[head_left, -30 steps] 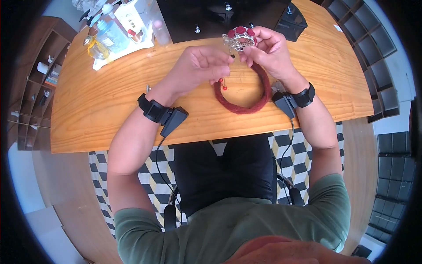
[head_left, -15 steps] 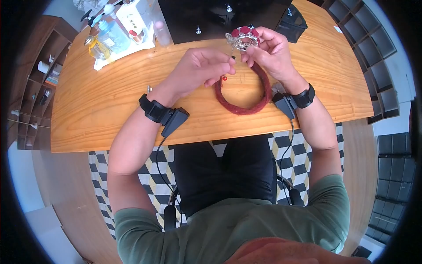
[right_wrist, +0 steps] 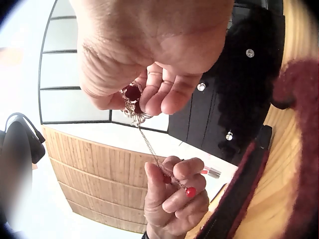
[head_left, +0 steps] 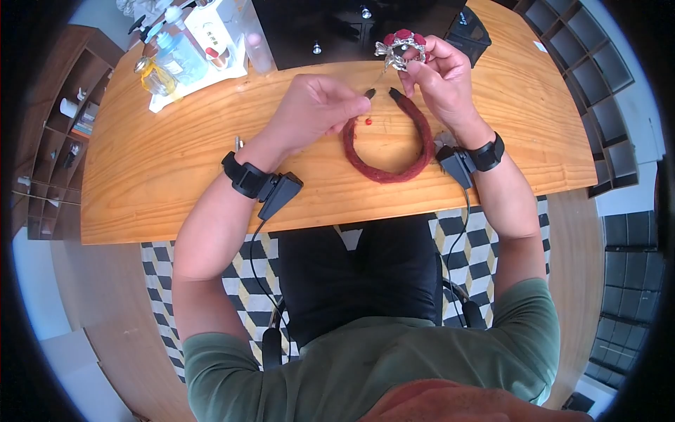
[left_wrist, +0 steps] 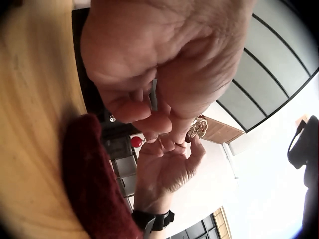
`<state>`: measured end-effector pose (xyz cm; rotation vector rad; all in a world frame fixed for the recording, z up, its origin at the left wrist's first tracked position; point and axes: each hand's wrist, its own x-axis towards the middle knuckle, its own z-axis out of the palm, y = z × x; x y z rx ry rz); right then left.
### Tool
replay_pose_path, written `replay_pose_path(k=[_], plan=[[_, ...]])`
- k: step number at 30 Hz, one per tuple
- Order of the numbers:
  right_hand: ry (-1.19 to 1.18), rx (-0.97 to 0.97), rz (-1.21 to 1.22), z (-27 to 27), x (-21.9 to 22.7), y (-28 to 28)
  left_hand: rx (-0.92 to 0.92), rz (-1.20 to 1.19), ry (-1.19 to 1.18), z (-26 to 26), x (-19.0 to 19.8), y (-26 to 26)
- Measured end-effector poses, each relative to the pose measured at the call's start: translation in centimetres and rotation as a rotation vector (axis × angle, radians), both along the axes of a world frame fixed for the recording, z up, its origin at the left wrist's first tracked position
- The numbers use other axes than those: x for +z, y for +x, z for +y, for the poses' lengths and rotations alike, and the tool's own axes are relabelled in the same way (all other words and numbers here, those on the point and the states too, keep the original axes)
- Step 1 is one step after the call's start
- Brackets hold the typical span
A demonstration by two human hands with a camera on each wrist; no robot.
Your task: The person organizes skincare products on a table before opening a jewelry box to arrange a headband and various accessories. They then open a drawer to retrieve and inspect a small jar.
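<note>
My right hand (head_left: pixel 447 81) pinches a silver ornament with dark red flowers (head_left: pixel 403 46) above the table. A thin chain (right_wrist: pixel 148 145) runs from the ornament down to my left hand (head_left: pixel 314 111), whose thumb and fingers pinch it. Red beads hang by the left fingers, one bead (right_wrist: pixel 191 192) showing clearly in the right wrist view. Below the hands, a dark red fuzzy ring (head_left: pixel 389 176) with a gap between its black ends lies on the wooden table (head_left: pixel 204 151).
Bottles (head_left: pixel 178 58) stand on a white tray (head_left: pixel 163 104) at the back left. A black drawer cabinet (head_left: pixel 295 35) with round knobs is at the back, a dark box (head_left: pixel 470 39) to its right. A small metallic item (head_left: pixel 239 143) lies near the left wrist.
My right hand and the ornament have moved up and to the right, away from my left hand. More of the chain and the ring's black ends show. My left hand has barely moved.
</note>
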<state>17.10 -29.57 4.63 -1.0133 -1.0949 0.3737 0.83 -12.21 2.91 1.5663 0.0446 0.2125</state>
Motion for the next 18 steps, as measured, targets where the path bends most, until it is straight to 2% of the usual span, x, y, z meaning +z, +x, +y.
replay_pose_path(k=[8,12,18], plan=[[-0.036,-0.145,-0.032,0.14,-0.14,-0.35,0.016,0.004,0.018,0.45,0.14,-0.07],[-0.028,-0.157,-0.063,0.19,-0.11,-0.52,-0.033,-0.097,-0.005,0.17,0.05,-0.03],[-0.024,-0.101,-0.055,0.24,-0.25,-0.79,-0.113,-0.124,-0.012,0.09,0.05,-0.12]])
